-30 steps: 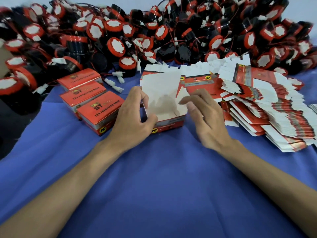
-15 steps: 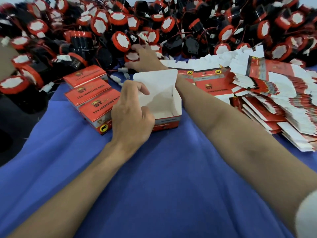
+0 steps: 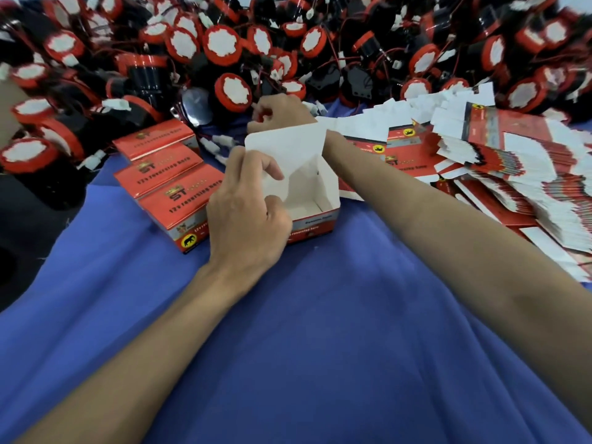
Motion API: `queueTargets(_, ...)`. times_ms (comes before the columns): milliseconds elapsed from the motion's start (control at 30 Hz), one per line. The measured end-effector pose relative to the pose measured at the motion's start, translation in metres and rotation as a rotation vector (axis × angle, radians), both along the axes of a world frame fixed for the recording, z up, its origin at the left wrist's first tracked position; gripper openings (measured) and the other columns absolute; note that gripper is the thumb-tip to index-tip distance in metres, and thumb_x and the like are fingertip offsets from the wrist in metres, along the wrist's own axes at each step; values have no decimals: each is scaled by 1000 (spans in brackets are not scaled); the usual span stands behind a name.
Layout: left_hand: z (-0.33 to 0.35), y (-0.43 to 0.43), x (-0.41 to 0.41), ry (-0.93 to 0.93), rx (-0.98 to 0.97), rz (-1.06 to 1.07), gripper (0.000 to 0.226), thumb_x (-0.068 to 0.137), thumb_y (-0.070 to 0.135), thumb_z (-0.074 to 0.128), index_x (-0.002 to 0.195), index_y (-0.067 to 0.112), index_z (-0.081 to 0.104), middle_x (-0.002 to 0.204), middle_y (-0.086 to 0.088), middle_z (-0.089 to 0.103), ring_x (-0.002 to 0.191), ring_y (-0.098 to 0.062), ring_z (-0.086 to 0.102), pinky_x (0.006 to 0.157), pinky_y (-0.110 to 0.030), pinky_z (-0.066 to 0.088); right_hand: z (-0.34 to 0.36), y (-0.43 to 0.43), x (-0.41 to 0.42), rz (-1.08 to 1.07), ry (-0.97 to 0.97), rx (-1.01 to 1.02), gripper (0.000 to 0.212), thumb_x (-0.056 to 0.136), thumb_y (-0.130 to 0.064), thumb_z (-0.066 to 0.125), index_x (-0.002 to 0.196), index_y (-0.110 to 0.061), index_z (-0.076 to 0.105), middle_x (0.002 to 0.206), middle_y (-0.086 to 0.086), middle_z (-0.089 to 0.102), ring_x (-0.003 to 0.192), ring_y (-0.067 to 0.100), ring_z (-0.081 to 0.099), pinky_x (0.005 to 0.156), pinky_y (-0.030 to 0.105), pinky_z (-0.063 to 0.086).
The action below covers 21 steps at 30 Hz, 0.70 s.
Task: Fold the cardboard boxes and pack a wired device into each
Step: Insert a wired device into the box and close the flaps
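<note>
Gripping a red-printed, white-lined cardboard box (image 3: pixel 315 200) by its left wall with the curled left hand (image 3: pixel 246 219), lid flap (image 3: pixel 285 145) standing up, mid blue cloth (image 3: pixel 320 331). Reaching the right hand (image 3: pixel 282 112) into black red-capped wired devices (image 3: pixel 232 91), fingers curled, can't tell on what.

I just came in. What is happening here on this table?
A person is packing devices into boxes. The left hand holds an open box, with nothing visible inside, on the blue cloth. The right hand reaches behind it to the pile of red and black wired devices; whether it already grips one is hidden. Three closed boxes lie to the left, and flat unfolded boxes are stacked to the right.
</note>
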<state>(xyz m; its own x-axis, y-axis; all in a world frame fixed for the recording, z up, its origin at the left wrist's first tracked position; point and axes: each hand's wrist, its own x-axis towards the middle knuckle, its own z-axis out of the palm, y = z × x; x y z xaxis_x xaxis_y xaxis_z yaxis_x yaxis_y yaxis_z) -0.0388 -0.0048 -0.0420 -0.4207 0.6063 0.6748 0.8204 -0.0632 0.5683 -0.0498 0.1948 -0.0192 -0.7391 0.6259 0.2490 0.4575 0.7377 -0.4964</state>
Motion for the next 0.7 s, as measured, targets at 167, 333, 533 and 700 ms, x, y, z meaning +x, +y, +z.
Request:
queueTargets(167, 0, 0, -1, -50, -5, 13, 30, 62, -2, 43, 90, 5, 51, 92, 1, 47, 73, -12, 39, 58, -31, 29, 20, -10, 30, -83, 146, 43, 12, 80, -22, 65, 82, -12, 72, 78, -5, 63, 75, 7, 54, 69, 20, 40)
queueTargets(333, 0, 1, -2, -93, -9, 37, 29, 62, -1, 44, 89, 7, 51, 93, 0, 50, 72, -9, 37, 59, -27, 27, 30, -11, 85, -124, 176, -100, 8, 83, -11, 67, 85, -14, 74, 83, 1, 69, 77, 5, 61, 76, 18, 48)
queueTargets(533, 0, 1, -2, -95, -28, 39, 28, 63, 2, 44, 90, 8, 51, 92, 0, 51, 69, -7, 36, 58, -25, 24, 37, -37, 170, -130, 263, -236, 22, 80, -8, 73, 71, -28, 72, 85, -15, 71, 85, -7, 65, 81, 9, 46)
queueTargets(700, 1, 2, 0, -80, -99, 35, 30, 68, 9, 45, 97, 8, 52, 96, 4, 47, 75, 0, 33, 60, -23, 19, 15, -55, 226, -191, 173, -50, 13, 80, -3, 73, 82, -16, 71, 103, -2, 68, 102, 12, 62, 91, 16, 45)
